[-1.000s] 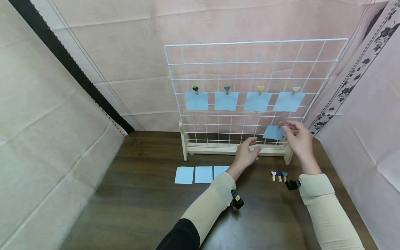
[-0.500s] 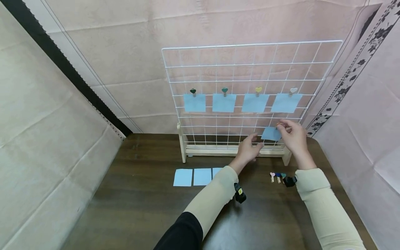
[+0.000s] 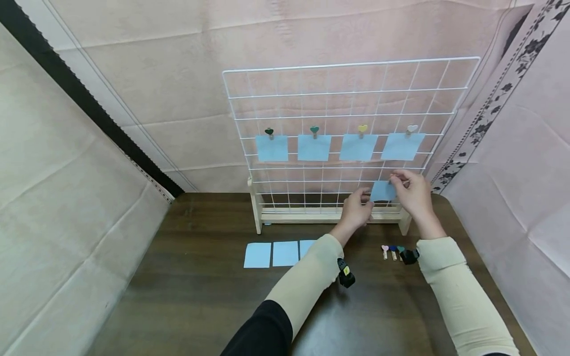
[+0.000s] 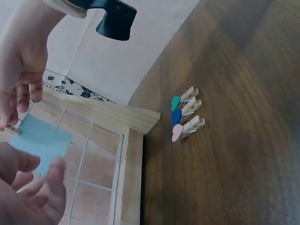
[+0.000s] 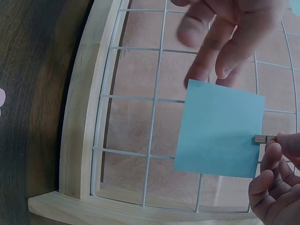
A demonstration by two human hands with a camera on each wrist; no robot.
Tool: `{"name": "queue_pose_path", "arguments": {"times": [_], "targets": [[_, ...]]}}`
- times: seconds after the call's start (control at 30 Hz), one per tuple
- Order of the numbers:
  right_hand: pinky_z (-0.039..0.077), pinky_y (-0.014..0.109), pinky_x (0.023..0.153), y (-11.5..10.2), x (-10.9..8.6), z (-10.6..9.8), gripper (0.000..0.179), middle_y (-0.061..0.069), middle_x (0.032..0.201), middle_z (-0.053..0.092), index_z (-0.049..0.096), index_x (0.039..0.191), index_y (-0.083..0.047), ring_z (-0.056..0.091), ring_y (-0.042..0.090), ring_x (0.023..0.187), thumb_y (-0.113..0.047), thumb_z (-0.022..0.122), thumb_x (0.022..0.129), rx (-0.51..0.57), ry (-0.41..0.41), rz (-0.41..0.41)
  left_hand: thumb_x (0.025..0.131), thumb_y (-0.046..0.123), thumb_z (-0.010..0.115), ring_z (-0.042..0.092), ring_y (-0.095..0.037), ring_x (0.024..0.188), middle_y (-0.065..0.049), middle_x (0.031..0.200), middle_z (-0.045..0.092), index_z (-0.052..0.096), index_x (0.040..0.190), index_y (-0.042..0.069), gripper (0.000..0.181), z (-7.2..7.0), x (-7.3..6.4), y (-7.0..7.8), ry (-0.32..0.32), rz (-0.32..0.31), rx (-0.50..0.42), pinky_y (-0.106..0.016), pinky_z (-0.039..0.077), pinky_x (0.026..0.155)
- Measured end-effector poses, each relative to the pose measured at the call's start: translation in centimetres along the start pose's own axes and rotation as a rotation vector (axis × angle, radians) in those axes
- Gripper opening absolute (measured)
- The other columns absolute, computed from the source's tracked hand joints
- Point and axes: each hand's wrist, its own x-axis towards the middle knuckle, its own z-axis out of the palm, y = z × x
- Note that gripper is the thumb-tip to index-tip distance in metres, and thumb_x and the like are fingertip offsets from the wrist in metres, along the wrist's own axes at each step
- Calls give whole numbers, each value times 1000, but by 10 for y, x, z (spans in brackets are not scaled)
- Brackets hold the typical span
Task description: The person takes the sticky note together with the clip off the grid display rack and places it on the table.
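Observation:
My right hand (image 3: 414,197) pinches a small wooden clothespin (image 5: 265,138) at the top edge of a light-blue square of paper (image 5: 220,129). The paper lies against the lower right of a white wire grid (image 3: 320,180). In the left wrist view, a bit of orange shows on this clothespin (image 4: 13,130), between the right hand's fingertips. My left hand (image 3: 355,210) is at the paper's left edge, fingers loosely bent and thumb apart from them. Its fingertips (image 5: 225,63) come right to that edge in the right wrist view, partly hidden by the paper.
Above hang several blue squares (image 3: 314,148) in a row, each under a heart clothespin (image 3: 314,130). Loose squares (image 3: 257,255) lie on the table, one partly behind the left sleeve. Three clothespins, pink, blue and green (image 4: 192,110), lie at right. A wooden stand (image 3: 256,207) holds the grid.
The left hand has moved right, up to the paper's edge. My right hand stays at the clothespin, its fingers now covering the orange part in the head view. The view has shifted slightly.

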Motion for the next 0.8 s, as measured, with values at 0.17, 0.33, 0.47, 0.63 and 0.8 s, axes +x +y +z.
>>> {"name": "queue_pose_path", "arguments": {"times": [0.17,0.33,0.47,0.63,0.8], "targets": [[41,13,64,-1,-1,-2,28,25,110,73,72,126,3,62,26,83,-17,60,109,8,-14,-17,104,10,68,73,-23,69,-3,99,78,71,131,8,28,3,3,3,61,56,56,-22,52,53],[43,18,60,-1,-4,-5,28,23,109,74,72,126,1,59,11,75,-18,59,110,7,-23,-22,103,16,70,65,-7,76,2,93,75,79,113,9,15,6,3,9,109,82,158,-19,48,63],[43,17,57,-2,-4,-5,27,23,108,75,72,126,0,58,7,72,-16,59,110,2,-24,-32,104,17,69,57,-4,73,5,87,72,81,106,11,13,6,3,12,140,88,197,-19,46,65],[44,18,57,-3,-5,-5,26,23,108,75,72,126,1,66,25,75,-14,58,110,0,-27,-33,106,19,66,56,-4,74,6,88,70,78,105,13,13,7,3,14,158,75,224,-21,47,68],[46,26,68,-3,-4,-3,26,24,111,74,72,124,2,68,38,91,-15,59,110,-7,-11,-24,108,20,62,57,-6,74,6,88,67,73,105,14,13,6,2,13,144,56,232,-24,49,68]]}}
